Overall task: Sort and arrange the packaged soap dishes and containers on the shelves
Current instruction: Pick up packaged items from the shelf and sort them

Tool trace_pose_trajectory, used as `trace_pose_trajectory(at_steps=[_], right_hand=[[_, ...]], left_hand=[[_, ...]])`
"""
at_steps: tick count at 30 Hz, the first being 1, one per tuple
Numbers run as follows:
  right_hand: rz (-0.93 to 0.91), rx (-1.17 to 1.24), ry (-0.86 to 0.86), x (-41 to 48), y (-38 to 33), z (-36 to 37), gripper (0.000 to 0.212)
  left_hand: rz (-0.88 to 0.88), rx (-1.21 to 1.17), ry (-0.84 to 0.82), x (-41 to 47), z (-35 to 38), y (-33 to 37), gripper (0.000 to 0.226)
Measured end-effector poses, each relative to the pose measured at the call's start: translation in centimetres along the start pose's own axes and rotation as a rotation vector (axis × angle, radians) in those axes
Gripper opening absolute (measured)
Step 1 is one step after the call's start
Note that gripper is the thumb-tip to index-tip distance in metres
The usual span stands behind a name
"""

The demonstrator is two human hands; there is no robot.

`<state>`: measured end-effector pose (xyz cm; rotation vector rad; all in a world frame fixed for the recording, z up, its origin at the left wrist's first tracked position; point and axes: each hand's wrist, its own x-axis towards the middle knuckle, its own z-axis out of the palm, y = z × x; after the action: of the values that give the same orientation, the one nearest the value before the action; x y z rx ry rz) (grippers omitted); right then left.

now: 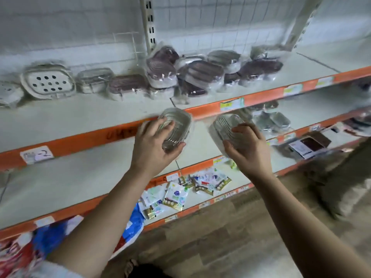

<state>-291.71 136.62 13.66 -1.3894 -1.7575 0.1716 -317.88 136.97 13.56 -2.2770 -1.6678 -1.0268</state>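
At shelf front, between top and middle levels: we've got one wrapped dish in each of our hands.

Left hand [158, 143] grips the left soap dish [177, 123], which is clear and ribbed. Fingers are spread over its top and the thumb is hooked under the near edge. It sits just in front of the orange edge strip [80, 138] of the top shelf [80, 115].

Right hand [249, 149] grips the right soap dish [223, 125], same clear type, tilted. The thumb is on the near side and the fingers wrap the far side. It hangs over the middle shelf [60, 183]. The two dishes are apart, not touching.

Top shelf, back row from the left:
- white perforated dish [48, 83], leaning
- clear boxy container [93, 80] just beside it
- brown-lidded dish [126, 86]
- loose pile of brown-lidded dishes [200, 75] in plastic wrap, stacked against the mesh back panel [200, 23]

Middle shelf, right end: a few wrapped clear containers [271, 121].

Lower shelf: scattered sachets [176, 195]. A flat box [309, 145] lies at far right.

Price label [232, 104] on the strip is too blurred to read. The frame is soft overall.
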Motion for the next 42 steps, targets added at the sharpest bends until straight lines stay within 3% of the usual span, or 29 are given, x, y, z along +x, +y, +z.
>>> trace_pose_trajectory(at_steps=[9,25,42], right_hand=[[0.084,0.021,-0.085,-1.8,13.2,-6.4,0.032],[0.178,0.029,-0.219,7.1,34.7,-6.2,0.034],[0.163,0.003,-0.189,15.2,54.6,-3.9,0.035]], left_hand=[[-0.008,-0.041,-0.126,-0.6,9.8,10.6,0.064],[-0.099,-0.13,-0.25,10.3,31.8,18.5,0.071],[-0.206,0.017,-0.083,15.2,48.9,25.5,0.065]])
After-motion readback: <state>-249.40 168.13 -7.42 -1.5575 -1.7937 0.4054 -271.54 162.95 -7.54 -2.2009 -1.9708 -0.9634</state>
